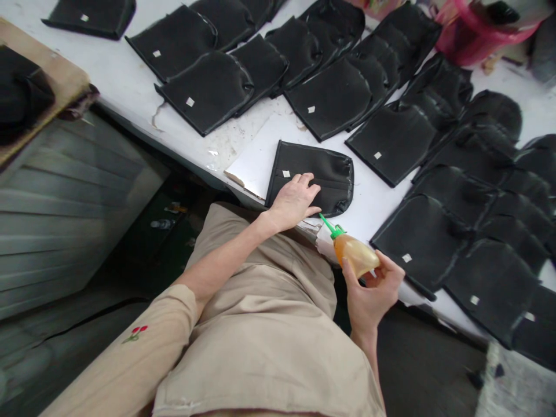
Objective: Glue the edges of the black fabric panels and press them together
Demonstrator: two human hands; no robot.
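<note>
1. The piece in use is black, with a small white tag. It lies flat on the tabletop, at the edge nearest the person.
2. The left hand lies on the piece, its grip wide and its fingers spread. It presses from above and pinches nothing.
3. The right hand has its grip around a bottle, with the thumb on one side and fingers on the other.
4. The bottle's green spout points at the near edge of the piece, by the left thumb. I can't tell if they touch.
5. The piece looks light and bendy, maybe a bit slick. It should not break. A flat hand in the middle, away from the edge, seems a good hold.
6. The bottle looks light and squeezy. Its fat middle is the place to hold, softly.
7. Inside the bottle is something orange, darker near the spout. I can't tell how much.
8. A pink tub at the back holds something dark, too blurry to name.
</note>
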